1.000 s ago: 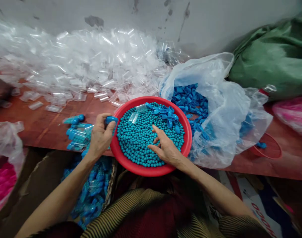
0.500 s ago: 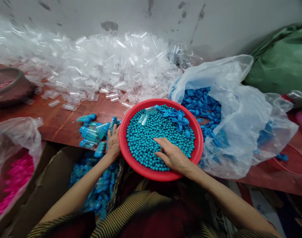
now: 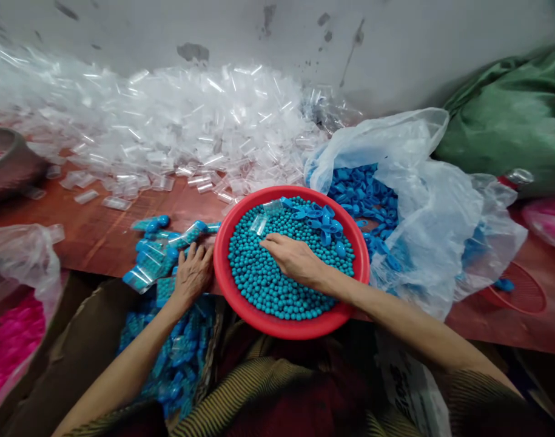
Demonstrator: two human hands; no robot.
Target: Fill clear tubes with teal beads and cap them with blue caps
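Head camera: I am sitting at a reddish wooden table [image 3: 95,233] with a red basin [image 3: 356,243] of small teal beads [image 3: 268,285] in front of me. My right hand [image 3: 295,260] is lying palm-down on the beads, fingers loosely extended and close together, the fingertips reaching toward a clear plastic tube [image 3: 259,224] that is resting on the beads at the far left of the basin; whether they are touching it, I cannot tell. My left hand [image 3: 193,273] is lying flat and open, fingers slightly spread, just outside the basin's left rim, its fingertips resting among filled tubes with blue caps [image 3: 156,252] that are piled on the table edge. It is gripping nothing. More filled tubes are lying in a cardboard box [image 3: 177,352] below my left forearm. Loose blue caps [image 3: 320,218] are sitting at the basin's far side, and more are spilling from a clear plastic bag [image 3: 436,206] to the right. A big heap of empty clear tubes [image 3: 177,127] is covering the table against the wall.
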